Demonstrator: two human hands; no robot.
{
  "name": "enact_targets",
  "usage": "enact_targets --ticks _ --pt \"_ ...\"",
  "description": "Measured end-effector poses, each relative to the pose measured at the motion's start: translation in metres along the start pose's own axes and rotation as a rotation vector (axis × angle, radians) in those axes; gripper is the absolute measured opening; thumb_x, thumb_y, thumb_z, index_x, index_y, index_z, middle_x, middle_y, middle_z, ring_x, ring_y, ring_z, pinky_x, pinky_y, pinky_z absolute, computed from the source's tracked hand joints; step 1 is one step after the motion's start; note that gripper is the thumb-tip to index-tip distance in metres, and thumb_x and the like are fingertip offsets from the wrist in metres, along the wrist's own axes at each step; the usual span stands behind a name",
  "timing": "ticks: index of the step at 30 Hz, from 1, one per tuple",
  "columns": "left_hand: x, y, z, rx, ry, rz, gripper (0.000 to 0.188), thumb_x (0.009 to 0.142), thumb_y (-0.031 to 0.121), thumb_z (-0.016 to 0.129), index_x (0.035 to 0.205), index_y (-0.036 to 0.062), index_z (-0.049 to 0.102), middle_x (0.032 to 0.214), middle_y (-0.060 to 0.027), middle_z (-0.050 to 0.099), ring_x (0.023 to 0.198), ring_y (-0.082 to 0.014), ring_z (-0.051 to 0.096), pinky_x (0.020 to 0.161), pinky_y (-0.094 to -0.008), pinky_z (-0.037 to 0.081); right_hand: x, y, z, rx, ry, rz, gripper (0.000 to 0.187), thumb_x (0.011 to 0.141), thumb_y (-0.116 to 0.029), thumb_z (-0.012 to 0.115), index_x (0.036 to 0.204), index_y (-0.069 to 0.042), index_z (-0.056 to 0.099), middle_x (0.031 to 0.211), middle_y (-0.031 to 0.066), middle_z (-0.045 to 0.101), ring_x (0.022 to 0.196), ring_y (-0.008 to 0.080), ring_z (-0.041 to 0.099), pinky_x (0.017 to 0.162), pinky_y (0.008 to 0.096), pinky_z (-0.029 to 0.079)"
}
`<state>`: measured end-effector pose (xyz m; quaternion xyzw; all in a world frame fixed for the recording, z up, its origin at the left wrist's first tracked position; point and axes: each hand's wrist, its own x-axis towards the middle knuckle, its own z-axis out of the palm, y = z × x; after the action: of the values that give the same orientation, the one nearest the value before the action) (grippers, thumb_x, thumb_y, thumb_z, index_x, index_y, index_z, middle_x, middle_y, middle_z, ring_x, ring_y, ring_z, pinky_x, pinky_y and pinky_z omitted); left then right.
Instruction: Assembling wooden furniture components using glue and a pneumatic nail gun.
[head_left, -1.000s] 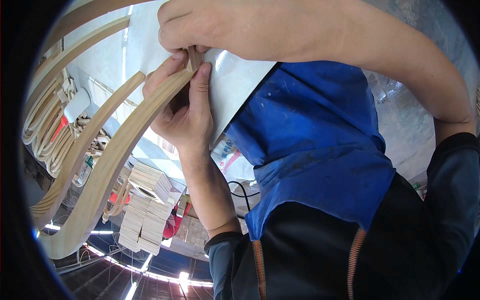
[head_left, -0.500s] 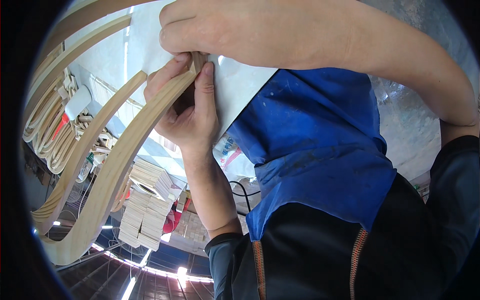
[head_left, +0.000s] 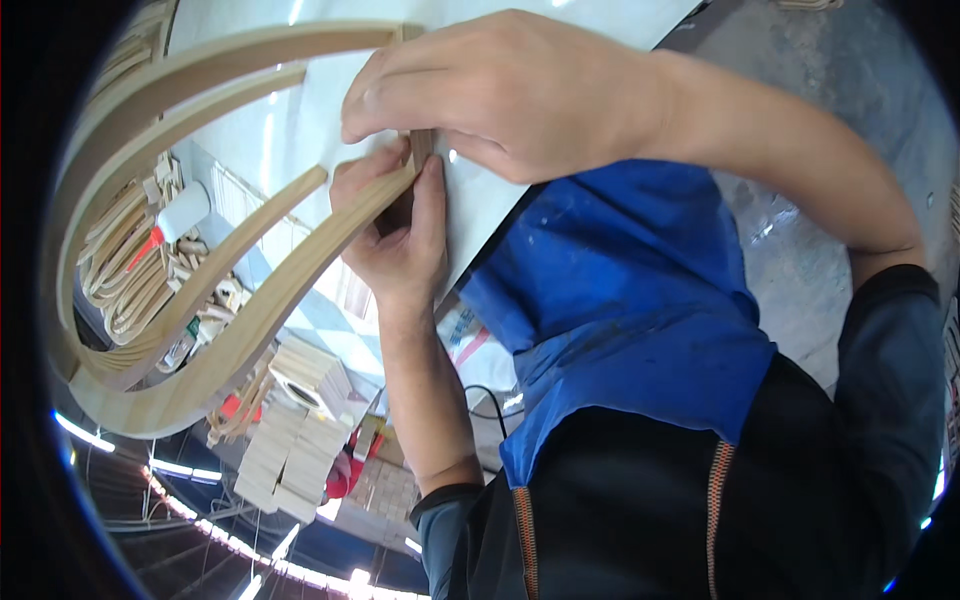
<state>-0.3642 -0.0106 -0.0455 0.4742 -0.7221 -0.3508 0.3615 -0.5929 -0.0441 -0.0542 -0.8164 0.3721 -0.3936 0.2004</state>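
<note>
A curved pale-wood frame arches across the left side, its bent rails coming back to a short wooden crosspiece. At the near rail's end, my left hand is closed, with thumb and fingers on either side of the joint. My right hand lies over the crosspiece from above, its fingers bent around it and hiding its middle. Whether anything small sits under the right fingers cannot be seen. Another rail end stands free, left of my left hand.
The frame is over a white tabletop. A white bottle with a red tip lies among bundles of curved wood strips. Stacked wooden blocks stand lower left. A blue apron covers my front near the table edge.
The frame and both hands appear a little lower and farther right. More of the far rail and the crosspiece's far end now shows. My left hand keeps its hold.
</note>
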Motion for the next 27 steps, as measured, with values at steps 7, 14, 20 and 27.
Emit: enact_targets --ticks 7,14,20,27 --pt "0.003 -0.005 -0.006 0.123 -0.057 0.150 0.026 0.090 -0.006 0.077 0.113 0.0034 0.070 0.106 -0.0098 0.064 0.089 -0.0187 0.059 0.074 -0.0283 0.050 -0.044 0.043 -0.099 -0.599 0.503 0.050 0.050 0.079 0.003 0.067 0.129 -0.005 0.068 0.123 0.0093 0.068 0.101 0.0283 0.064 0.092 0.0329 0.053" --pt "0.002 0.021 -0.005 0.008 -0.046 -0.053 0.025 0.093 -0.004 0.075 0.117 0.0019 0.068 0.106 -0.0095 0.063 0.083 -0.0175 0.058 0.073 -0.0272 0.050 -0.044 0.069 -0.153 -0.887 0.228 0.252 0.057 0.083 -0.006 0.070 0.140 -0.006 0.061 0.120 0.0142 0.068 0.104 0.0317 0.064 0.097 0.0373 0.052" --pt "0.003 0.019 -0.004 -0.052 -0.072 -0.078 0.019 0.095 -0.002 0.074 0.113 0.0008 0.068 0.106 -0.0085 0.063 0.080 -0.0156 0.058 0.072 -0.0258 0.049 -0.023 0.094 -0.151 -1.101 0.131 0.214 0.044 0.089 -0.017 0.072 0.127 0.003 0.062 0.092 0.0135 0.071 0.073 0.0245 0.068 0.069 0.0311 0.058" --pt "0.002 0.012 -0.009 0.019 -0.081 -0.041 0.022 0.094 -0.005 0.076 0.115 -0.0011 0.069 0.112 -0.0100 0.069 0.088 -0.0174 0.064 0.077 -0.0279 0.053 0.013 0.013 -0.187 -0.505 -0.382 0.811 0.036 0.095 -0.024 0.065 0.115 0.006 0.066 0.101 0.0267 0.075 0.090 0.0426 0.071 0.084 0.0456 0.058"
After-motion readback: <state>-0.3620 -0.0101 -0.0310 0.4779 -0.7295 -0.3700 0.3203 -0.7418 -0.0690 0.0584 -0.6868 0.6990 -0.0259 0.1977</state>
